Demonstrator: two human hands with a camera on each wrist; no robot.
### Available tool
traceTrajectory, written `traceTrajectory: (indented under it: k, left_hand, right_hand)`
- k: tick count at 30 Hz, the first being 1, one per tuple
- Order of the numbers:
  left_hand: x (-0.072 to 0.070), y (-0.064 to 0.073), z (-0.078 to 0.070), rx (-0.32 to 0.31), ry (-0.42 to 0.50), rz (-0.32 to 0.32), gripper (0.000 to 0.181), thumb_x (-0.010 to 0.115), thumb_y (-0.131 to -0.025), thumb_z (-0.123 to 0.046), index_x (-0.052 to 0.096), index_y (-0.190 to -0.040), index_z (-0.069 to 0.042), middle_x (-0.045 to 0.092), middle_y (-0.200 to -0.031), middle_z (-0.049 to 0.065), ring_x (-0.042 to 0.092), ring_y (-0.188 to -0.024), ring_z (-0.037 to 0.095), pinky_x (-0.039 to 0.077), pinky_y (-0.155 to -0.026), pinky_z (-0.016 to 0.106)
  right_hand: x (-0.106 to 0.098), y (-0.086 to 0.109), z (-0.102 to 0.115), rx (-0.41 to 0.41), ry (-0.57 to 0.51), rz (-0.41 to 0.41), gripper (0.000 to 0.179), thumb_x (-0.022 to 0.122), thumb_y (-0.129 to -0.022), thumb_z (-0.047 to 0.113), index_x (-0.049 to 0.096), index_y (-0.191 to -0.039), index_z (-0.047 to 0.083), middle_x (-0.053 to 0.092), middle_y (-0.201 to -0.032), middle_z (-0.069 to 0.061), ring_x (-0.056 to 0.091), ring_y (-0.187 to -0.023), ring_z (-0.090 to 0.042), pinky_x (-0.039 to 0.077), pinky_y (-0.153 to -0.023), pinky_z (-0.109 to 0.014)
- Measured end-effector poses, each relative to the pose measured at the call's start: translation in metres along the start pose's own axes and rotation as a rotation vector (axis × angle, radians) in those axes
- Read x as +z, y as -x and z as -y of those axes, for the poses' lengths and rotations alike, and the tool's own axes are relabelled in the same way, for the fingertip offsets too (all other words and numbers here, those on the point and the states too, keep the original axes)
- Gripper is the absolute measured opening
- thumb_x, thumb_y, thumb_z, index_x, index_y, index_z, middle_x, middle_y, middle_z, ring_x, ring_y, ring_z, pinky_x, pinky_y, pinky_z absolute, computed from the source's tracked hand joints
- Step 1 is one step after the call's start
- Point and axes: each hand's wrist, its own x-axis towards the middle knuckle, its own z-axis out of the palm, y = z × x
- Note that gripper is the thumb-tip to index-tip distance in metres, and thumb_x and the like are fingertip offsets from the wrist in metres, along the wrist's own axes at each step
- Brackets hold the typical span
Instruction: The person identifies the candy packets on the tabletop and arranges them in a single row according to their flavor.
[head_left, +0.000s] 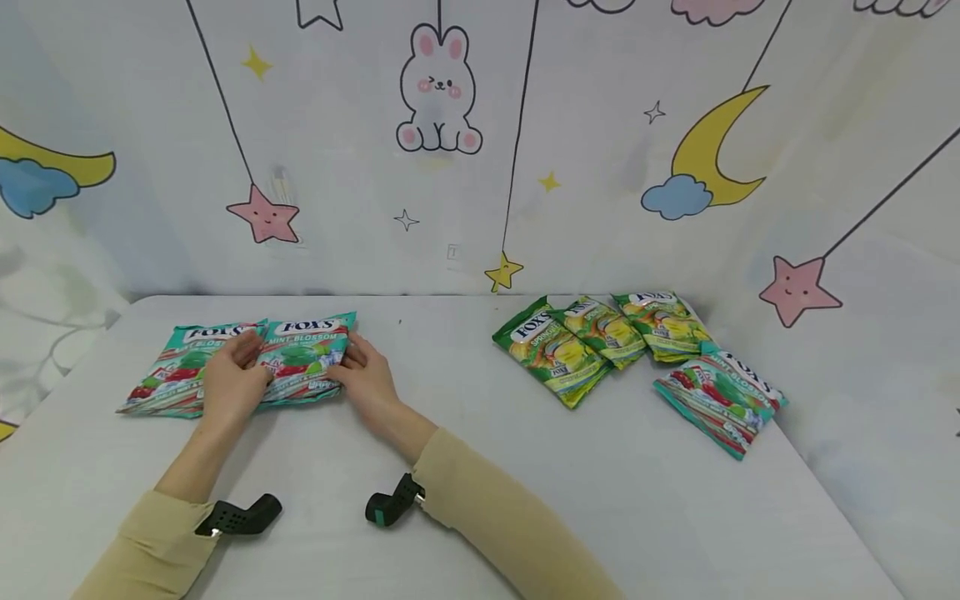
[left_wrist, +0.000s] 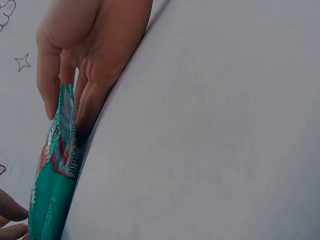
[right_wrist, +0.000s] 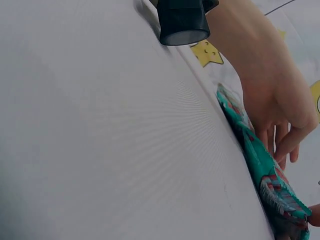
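Lying leftmost, flat on the table: left teal packet, its right end reaching in under the left hand. The left hand is resting over the join with the middle teal packet, thumb touching that packet's left side; whether its fingers are gripping underneath cannot be told, being hidden. The middle teal packet is lying directly between the two hands, face up, its lettered edge pointing away from both grips toward the wall. Key relation: its side-to-side span is running from grip to grip, so neither hand is nearer; which axis is longer is not showing clearly at this slant. The right hand is pinching its right edge, thumb above, fingers beneath. Well to the right of that grip, three green packets are lying in a row, the first two overlapping. Farther right, the right teal packet is lying aslant, the right hand being nearer to it.
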Motion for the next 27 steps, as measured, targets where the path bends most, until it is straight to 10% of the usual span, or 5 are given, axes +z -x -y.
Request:
traceTrajectory:
  k: [12,20,27]
  left_hand:
    - [0.024,0.011,-0.008,0.123,0.088,-0.048,0.061,0.049,-0.09,0.006,0.043,-0.149,-0.005,0.048,-0.152,0.014,0.046,-0.139,0.029,0.04,-0.111,0.031]
    - [0.055,0.024,-0.011,0.283,0.341,-0.087,0.048,0.05,-0.091,0.012,0.056,-0.137,-0.003,0.06,-0.137,0.012,0.06,-0.12,0.011,0.047,-0.096,0.014]
    - [0.078,0.035,-0.017,0.363,0.512,0.019,0.044,0.051,-0.089,0.019,0.056,-0.132,0.007,0.065,-0.13,0.012,0.064,-0.113,0.01,0.05,-0.095,0.019]
  right_hand:
    - [-0.036,0.018,0.011,0.003,0.032,0.01,0.06,0.068,-0.09,0.003,0.048,-0.146,0.005,0.055,-0.143,-0.014,0.054,-0.132,-0.022,0.047,-0.106,-0.033]
    - [-0.073,0.035,0.021,-0.078,0.036,0.103,0.046,0.066,-0.093,0.006,0.055,-0.138,-0.001,0.06,-0.136,-0.019,0.066,-0.116,-0.027,0.056,-0.092,-0.033]
    - [-0.108,0.048,0.029,-0.104,0.044,0.136,0.04,0.068,-0.093,0.007,0.061,-0.13,-0.003,0.066,-0.128,-0.02,0.068,-0.112,-0.028,0.056,-0.093,-0.033]
